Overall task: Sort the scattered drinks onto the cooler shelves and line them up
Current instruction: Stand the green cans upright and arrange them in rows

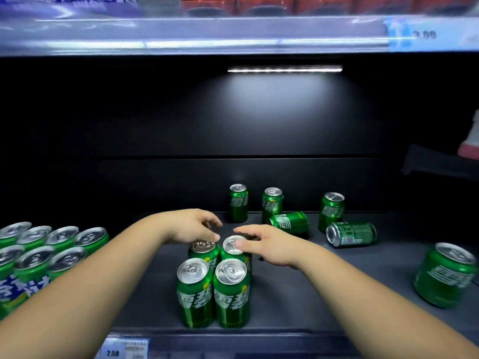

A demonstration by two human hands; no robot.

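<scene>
The upper shelf (233, 35) and its goods are blurred and cut by the top edge; its price tag (412, 35) is too smeared to read. The pack of cans (46, 252) runs off the left edge. The 2 rear cans (230, 249) stand mostly hidden behind the 2 front cans (230, 294), and the left hand (191, 226) and right hand (267, 246) cover their rims, so neither grip can be told. A pink-and-white object (470, 141) is cut by the right edge. The lower price tag (124, 348) is clipped, its fine print unreadable.
</scene>
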